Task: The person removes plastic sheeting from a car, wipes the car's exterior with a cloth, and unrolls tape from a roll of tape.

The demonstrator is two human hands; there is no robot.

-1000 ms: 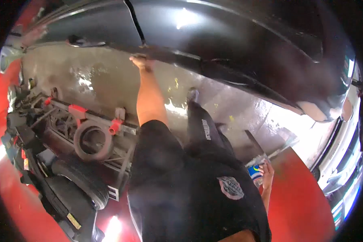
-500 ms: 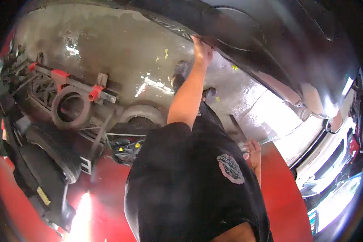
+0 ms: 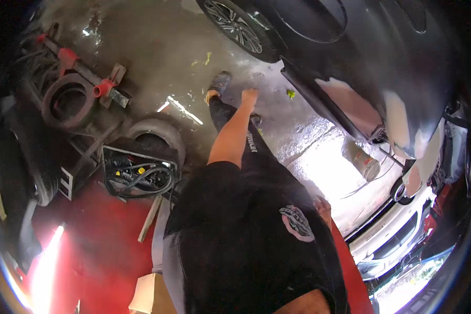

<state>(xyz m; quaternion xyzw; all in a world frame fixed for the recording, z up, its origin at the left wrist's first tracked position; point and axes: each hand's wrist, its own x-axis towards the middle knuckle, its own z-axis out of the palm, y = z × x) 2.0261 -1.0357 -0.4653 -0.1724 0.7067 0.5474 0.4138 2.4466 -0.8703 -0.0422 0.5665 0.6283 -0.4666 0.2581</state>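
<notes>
My left hand (image 3: pixel 249 97) reaches out over the floor, above my shoes (image 3: pixel 221 82). Its fingers look curled in and nothing shows in them. The dark car (image 3: pixel 319 63) stands beyond it, apart from the hand, with its wheel (image 3: pixel 238 29) toward the top. My right hand (image 3: pixel 323 208) is low beside my black shirt (image 3: pixel 240 240), near the edge of a red surface (image 3: pixel 343 261). Its fingers are blurred and partly hidden, and whatever it holds cannot be made out.
Loose tires (image 3: pixel 68 102) and a metal frame with red fittings (image 3: pixel 68 57) lie at left. Nearer stands a bin of black hoses (image 3: pixel 138 172). A cylindrical container (image 3: pixel 369 167) is on the bright floor at right, before a white car (image 3: pixel 397 240).
The view has shifted rightward along the dark car. My left hand has come off the car's lower edge and closed. The blue-labelled item at my right hand is out of sight.
</notes>
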